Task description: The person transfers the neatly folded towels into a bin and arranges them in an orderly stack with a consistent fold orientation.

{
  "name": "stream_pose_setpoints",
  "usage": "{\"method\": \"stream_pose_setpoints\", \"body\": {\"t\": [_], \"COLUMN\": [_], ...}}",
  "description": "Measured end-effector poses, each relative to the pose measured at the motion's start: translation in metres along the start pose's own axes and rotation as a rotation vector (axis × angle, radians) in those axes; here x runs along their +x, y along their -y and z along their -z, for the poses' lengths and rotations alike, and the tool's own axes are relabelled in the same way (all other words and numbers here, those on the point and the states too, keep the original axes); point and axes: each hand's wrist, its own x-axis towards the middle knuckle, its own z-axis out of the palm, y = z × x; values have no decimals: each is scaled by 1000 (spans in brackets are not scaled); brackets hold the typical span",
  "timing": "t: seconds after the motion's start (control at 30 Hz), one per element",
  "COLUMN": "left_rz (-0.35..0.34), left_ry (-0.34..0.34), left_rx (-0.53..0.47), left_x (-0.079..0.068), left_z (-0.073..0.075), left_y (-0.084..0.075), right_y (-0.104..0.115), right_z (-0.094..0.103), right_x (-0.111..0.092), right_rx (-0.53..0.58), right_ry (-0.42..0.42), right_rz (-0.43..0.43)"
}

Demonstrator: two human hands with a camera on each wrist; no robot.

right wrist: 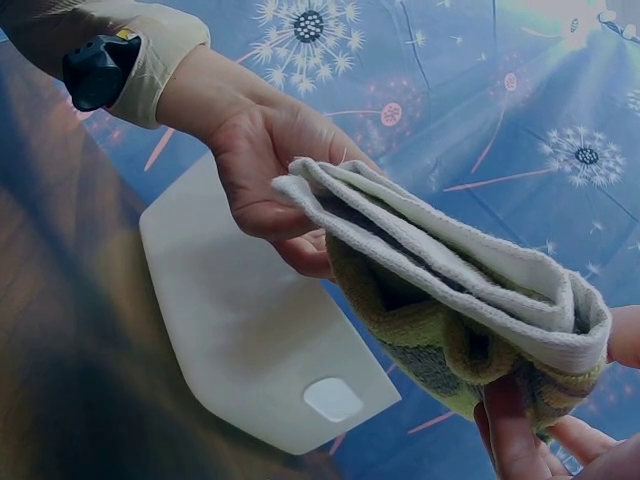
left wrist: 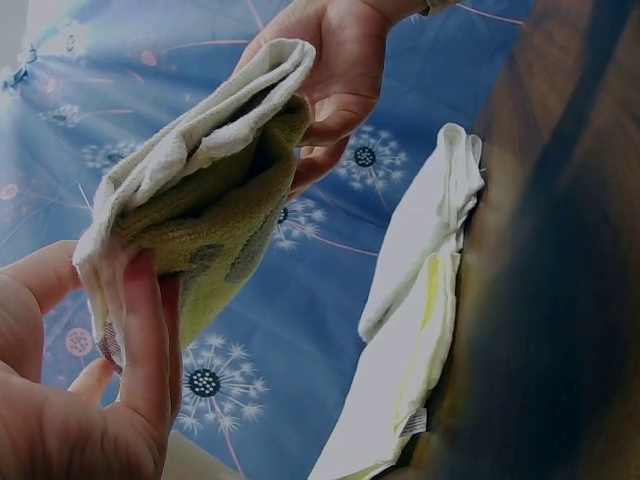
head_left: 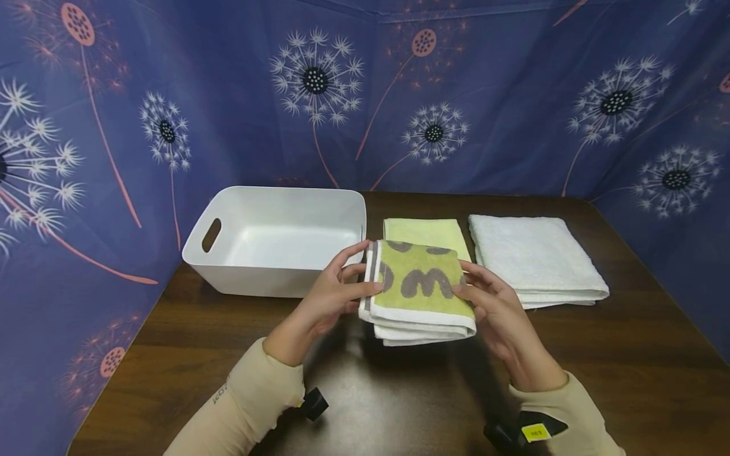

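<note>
A folded green towel [head_left: 422,278] with grey markings and white edges is held up above the table between both hands. My left hand [head_left: 327,291] pinches its left side, thumb on top and fingers beneath. On the opposite side my right hand [head_left: 502,310] grips it the same way. From the left wrist view, the layered towel [left wrist: 200,200] shows its folds, with the fingers of the left hand [left wrist: 90,380] under it. In the right wrist view the towel's [right wrist: 460,270] white hems stack in several layers.
A white bin [head_left: 274,282] with a handle hole stands at the back left of the dark wooden table [head_left: 188,367]. Behind the held towel lies a folded pale yellow towel [head_left: 428,229]. To its right rests a thick folded white towel [head_left: 530,253]. A patterned blue cloth [head_left: 228,95] hangs around the table.
</note>
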Motion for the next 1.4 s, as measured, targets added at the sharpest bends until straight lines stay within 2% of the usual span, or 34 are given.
{"method": "stream_pose_setpoints", "body": {"t": [0.3,0.73,1.03,1.4], "left_rz": [-27,-48,-53,-54], "left_ry": [10,4,14,14], "left_rx": [-10,8,26,36], "left_x": [1,-1,0,-1], "left_z": [2,12,17,24], "left_y": [-7,-11,-18,-23], "right_y": [1,7,9,8], "right_z": [-5,-16,-22,-29], "right_x": [1,8,12,15], "right_rx": [44,0,18,45], "right_ry": [16,22,11,16], "right_rz": [51,10,52,64]}}
